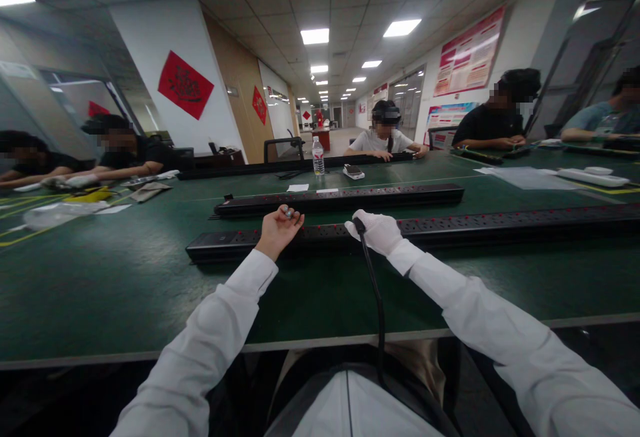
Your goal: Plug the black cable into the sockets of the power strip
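Observation:
My left hand [281,229] is bare, with its fingers curled inward above the left part of the long black power strip [227,245]. Shiny spots show at its fingertips, and whether anything lies inside the curled fingers is hidden. On my right hand [379,232] is a white glove. Its fingers are closed around a black plug [359,225], held over the middle of the same strip. From the plug a black cable [377,290] hangs down over the table's front edge toward my lap. Small red marks run along the strip's sockets.
Behind the near strip lies a second black power strip [345,198]. A water bottle [319,157], a white device [353,171] and paper slips [299,188] are farther back on the green table [150,304]. Several people sit around it. Clear plastic [530,178] lies at right.

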A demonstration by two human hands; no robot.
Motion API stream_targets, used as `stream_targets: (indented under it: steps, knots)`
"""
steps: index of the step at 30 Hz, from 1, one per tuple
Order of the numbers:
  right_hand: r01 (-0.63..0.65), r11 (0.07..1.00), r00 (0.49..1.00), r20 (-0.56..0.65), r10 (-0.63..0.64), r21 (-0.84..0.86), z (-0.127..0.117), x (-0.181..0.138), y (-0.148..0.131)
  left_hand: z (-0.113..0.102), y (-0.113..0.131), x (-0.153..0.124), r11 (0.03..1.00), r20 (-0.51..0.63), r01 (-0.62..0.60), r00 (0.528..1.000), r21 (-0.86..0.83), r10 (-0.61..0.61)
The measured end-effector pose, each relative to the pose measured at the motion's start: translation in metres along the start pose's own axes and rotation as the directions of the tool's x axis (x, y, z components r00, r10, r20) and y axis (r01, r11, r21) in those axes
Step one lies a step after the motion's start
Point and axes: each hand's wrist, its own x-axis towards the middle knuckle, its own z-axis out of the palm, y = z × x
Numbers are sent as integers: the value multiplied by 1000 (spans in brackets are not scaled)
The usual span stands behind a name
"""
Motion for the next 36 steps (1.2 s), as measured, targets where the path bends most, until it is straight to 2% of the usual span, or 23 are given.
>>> stream_targets:
  steps: [17, 27, 32, 36]
  knots:
    - [5, 1000, 1000, -7, -5, 4, 0, 0, 1, 9, 0, -9, 992, 196, -15, 981, 126, -10]
    - [0, 1000, 1000, 8, 0, 8, 0, 0, 0, 14, 2, -14, 993, 196, 26, 979, 119, -50]
    - [-15, 1000, 1000, 15, 15, 1, -1, 1, 0, 15, 2, -15, 991, 155, 45, 986, 126, -64]
    - [0, 1000, 1000, 0, 0, 13, -1, 0, 0, 14, 2, -13, 993, 179, 35, 982, 114, -56]
